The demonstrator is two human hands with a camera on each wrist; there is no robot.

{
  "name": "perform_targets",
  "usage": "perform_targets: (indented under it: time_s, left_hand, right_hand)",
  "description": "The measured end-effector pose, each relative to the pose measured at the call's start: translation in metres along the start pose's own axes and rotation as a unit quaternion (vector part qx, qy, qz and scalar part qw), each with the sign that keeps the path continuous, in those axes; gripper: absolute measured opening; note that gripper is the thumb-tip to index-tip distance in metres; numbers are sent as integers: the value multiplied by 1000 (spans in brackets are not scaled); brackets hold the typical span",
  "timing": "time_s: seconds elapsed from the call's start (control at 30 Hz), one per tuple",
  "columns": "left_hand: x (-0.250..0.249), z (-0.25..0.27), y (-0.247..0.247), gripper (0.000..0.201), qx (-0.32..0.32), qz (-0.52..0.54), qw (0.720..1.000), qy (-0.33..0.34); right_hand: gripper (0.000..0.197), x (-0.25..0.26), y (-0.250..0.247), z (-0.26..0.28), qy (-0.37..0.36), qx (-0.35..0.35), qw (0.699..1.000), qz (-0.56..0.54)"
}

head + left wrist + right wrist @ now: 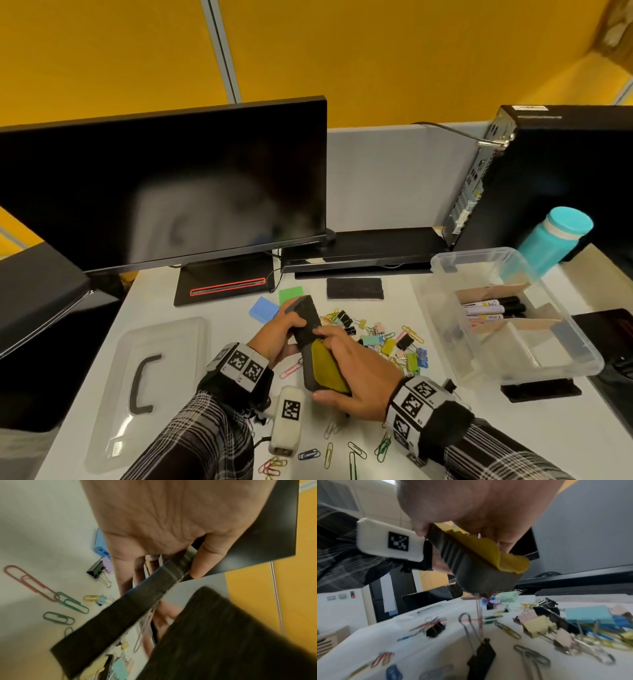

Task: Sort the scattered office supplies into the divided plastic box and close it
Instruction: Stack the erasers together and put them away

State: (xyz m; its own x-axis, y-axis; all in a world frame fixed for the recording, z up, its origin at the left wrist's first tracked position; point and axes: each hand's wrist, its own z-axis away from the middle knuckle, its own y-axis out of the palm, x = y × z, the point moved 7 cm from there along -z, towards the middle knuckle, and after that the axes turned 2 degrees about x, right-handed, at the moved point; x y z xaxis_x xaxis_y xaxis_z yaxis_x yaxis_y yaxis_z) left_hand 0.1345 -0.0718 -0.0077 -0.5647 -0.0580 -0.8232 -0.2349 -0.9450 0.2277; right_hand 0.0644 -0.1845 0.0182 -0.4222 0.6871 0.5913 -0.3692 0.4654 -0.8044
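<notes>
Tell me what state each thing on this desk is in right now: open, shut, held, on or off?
Plastic box: open, markers inside.
Lid: off, flat on the desk.
Monitor: dark.
Black eraser: held by the left hand.
Yellow-topped eraser: held by the right hand.
Teal bottle: capped, upright.
Clips: loose on the desk.

1. It was an office cubicle: yellow partition panels (342,51) stood behind a white desk (219,308).
2. A dark monitor (164,185) and a black computer tower (555,178) sat at the back of the desk.
3. Paper clips (356,448) and binder clips (387,342) lay scattered on the desk, beside a clear box (548,363) that held markers (493,308).
</notes>
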Motion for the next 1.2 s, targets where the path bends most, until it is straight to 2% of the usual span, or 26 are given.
perform_targets:
  time_s: [0.13, 0.33, 0.5, 0.57, 0.67, 0.77, 1.0, 1.2]
  left_hand:
    - [-6, 1, -11, 39, -14, 24, 999, 16]
    - [0, 5, -5, 37, 4, -4, 1000, 10]
    - [-5, 5, -12, 39, -17, 42, 999, 20]
    - [-9, 6, -12, 45, -13, 45, 999, 24]
    - [-11, 5, -6, 40, -5, 28, 999, 24]
    - [-12, 3, -4, 41, -5, 16, 1000, 24]
    - [-22, 4, -9, 41, -15, 36, 999, 35]
    - [-13, 1, -1, 39, -12, 24, 999, 28]
  right_hand:
    - [79, -5, 7, 10, 9, 42, 999, 5]
    - [77, 1, -7, -5, -2, 2, 1000, 18]
    - [78, 0, -4, -2, -21, 28, 998, 58]
    - [77, -2, -4, 1, -18, 31, 998, 52]
    - [76, 3, -12, -6, -29, -6, 999, 38]
    - [77, 6, -16, -14, -52, -13, 996, 78]
    - [81, -15, 0, 5, -29, 54, 992, 110]
    - [79, 2, -10, -5, -49, 5, 995, 82]
